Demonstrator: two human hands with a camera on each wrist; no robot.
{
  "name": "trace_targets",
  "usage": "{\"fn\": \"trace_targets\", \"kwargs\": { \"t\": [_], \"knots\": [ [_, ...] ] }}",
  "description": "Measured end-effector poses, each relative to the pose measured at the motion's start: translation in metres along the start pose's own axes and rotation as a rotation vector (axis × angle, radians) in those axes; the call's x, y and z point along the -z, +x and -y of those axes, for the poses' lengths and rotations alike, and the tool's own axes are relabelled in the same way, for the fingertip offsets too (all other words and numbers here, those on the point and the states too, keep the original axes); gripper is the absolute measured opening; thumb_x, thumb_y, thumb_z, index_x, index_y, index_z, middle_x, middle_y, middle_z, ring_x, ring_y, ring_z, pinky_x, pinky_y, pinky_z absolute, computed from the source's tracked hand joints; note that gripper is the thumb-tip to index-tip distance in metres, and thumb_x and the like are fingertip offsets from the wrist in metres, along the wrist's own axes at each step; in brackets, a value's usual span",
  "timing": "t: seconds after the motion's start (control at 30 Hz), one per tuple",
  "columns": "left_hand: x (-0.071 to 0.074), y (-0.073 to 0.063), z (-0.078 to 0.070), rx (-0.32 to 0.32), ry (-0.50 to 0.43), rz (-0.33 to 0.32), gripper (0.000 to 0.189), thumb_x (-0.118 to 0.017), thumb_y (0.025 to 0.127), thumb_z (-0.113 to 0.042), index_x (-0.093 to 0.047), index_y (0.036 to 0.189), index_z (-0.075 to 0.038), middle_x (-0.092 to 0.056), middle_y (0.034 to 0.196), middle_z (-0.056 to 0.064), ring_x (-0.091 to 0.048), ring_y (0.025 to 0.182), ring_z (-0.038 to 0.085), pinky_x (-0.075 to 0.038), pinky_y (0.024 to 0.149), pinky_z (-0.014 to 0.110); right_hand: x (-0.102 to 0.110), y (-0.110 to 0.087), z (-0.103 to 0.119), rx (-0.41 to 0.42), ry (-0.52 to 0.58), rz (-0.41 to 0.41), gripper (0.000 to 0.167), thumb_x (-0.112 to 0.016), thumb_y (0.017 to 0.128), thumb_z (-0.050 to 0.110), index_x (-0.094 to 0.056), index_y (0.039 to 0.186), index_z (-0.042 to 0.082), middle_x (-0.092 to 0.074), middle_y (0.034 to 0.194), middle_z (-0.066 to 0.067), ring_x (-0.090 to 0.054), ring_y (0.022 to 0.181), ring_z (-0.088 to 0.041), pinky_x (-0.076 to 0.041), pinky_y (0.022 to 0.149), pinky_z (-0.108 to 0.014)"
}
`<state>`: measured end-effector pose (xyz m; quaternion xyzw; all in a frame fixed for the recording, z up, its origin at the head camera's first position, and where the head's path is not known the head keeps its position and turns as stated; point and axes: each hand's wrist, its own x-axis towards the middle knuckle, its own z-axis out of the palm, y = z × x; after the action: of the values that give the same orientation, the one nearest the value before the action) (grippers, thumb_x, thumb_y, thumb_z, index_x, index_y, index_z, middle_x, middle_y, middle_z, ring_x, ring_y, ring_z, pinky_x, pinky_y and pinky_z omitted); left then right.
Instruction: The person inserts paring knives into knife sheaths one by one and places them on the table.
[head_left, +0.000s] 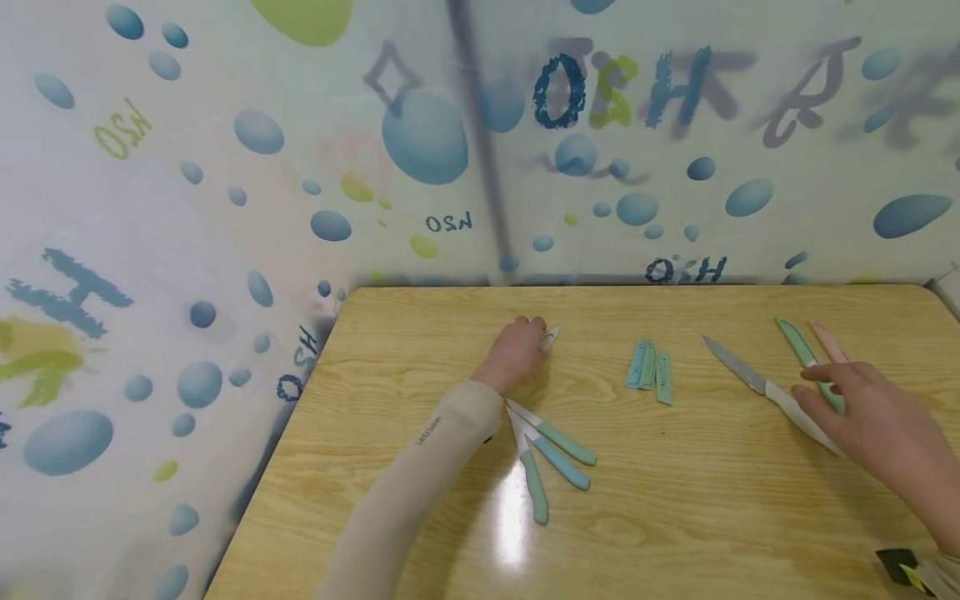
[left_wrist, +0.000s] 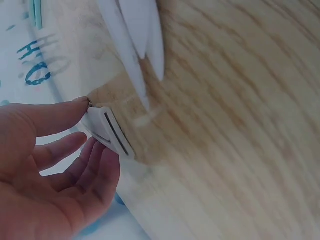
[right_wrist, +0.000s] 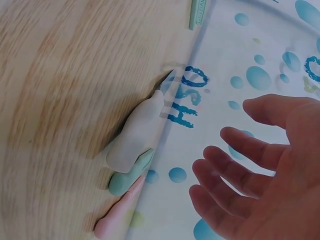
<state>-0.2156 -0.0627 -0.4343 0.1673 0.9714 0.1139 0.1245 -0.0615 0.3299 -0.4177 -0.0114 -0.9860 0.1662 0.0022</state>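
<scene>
My left hand [head_left: 517, 354] pinches a small white piece [left_wrist: 112, 132] with long narrow slots, resembling a peeler head; my fingers hide its rest. Near that wrist, three white-bladed knives lie fanned with tips together: one with a blue handle [head_left: 561, 462] and two with green handles [head_left: 535, 487]. My right hand [head_left: 881, 417] hovers with loosely bent fingers and holds nothing. Beneath and beside it lie a large knife [head_left: 795, 410] with a white handle, a green knife [head_left: 798, 343] and a pink knife [head_left: 828, 340], partly hidden by the hand in the head view.
Three narrow printed strips, one a blue strip [head_left: 636, 364] and two green, lie mid-table between my hands. The wooden table [head_left: 675, 517] meets a patterned wall covering [head_left: 480, 208] along its back and left edges.
</scene>
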Motion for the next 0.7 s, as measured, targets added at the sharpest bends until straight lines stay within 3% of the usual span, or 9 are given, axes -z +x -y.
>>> {"fn": "trace_targets", "kwargs": {
  "t": [0.23, 0.43, 0.53, 0.7],
  "knots": [
    [0.000, 0.001, 0.002, 0.022, -0.029, 0.015, 0.022, -0.065, 0.103, -0.013, -0.060, 0.121, -0.003, -0.061, 0.106, 0.011, -0.057, 0.089, 0.022, -0.053, 0.077, 0.033, -0.003, 0.000, -0.002, 0.026, 0.013, -0.019, 0.044, -0.063, 0.105, 0.026, -0.062, 0.122, -0.015, -0.051, 0.118, -0.047, -0.054, 0.094, -0.057, -0.048, 0.061, -0.062],
    [-0.002, 0.001, 0.006, 0.018, -0.093, 0.027, 0.021, -0.065, 0.103, -0.012, -0.063, 0.121, -0.001, -0.065, 0.105, 0.010, -0.056, 0.089, 0.020, -0.052, 0.078, 0.033, -0.003, 0.002, -0.005, 0.029, 0.020, -0.011, 0.045, -0.064, 0.104, 0.027, -0.063, 0.121, -0.015, -0.056, 0.112, -0.044, -0.057, 0.089, -0.053, -0.048, 0.057, -0.057],
    [0.001, 0.000, 0.008, 0.006, -0.121, 0.017, 0.021, -0.064, 0.103, -0.010, -0.066, 0.121, 0.000, -0.069, 0.108, 0.011, -0.059, 0.089, 0.020, -0.054, 0.079, 0.034, -0.004, 0.004, -0.006, 0.039, 0.028, -0.012, 0.044, -0.063, 0.105, 0.027, -0.063, 0.120, -0.015, -0.060, 0.111, -0.041, -0.060, 0.084, -0.050, -0.048, 0.053, -0.052],
    [0.007, -0.003, 0.019, 0.015, -0.218, -0.037, 0.017, -0.062, 0.102, -0.007, -0.069, 0.117, -0.003, -0.071, 0.106, 0.010, -0.060, 0.082, 0.020, -0.053, 0.071, 0.031, -0.004, 0.008, -0.007, 0.049, 0.042, 0.014, 0.042, -0.064, 0.104, 0.024, -0.064, 0.119, -0.015, -0.063, 0.113, -0.040, -0.063, 0.086, -0.052, -0.050, 0.054, -0.052]
  ]
}}
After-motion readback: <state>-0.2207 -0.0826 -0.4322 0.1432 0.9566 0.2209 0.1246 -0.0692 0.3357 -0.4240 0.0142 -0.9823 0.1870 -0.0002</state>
